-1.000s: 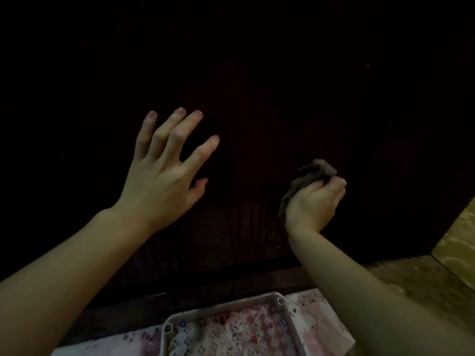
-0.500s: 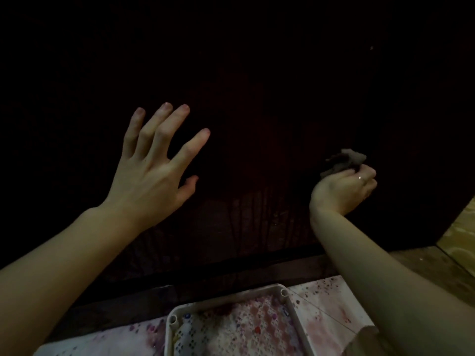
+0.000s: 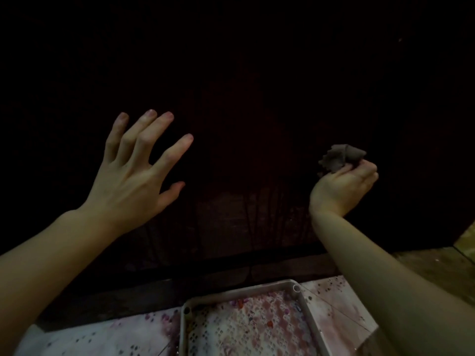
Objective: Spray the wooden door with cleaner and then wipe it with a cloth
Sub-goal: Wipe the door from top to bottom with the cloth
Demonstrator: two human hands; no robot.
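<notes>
White plastic tray sits closest, at the bottom edge, with a perforated, pink-stained liner inside it. It rests on a speckled pinkish sheet spread over the floor. Just past that there's a dark strip along the bottom of the door, which is super dark, so you can barely make out the wood, just some streaky run marks low down. Left hand is up in front of the door with fingers spread wide; can't tell if it's actually touching. Right hand is over to the right, curled tight around a crumpled grey cloth that sticks out the top of the fist, right up by the door. Bit of tan floor at the far right.
</notes>
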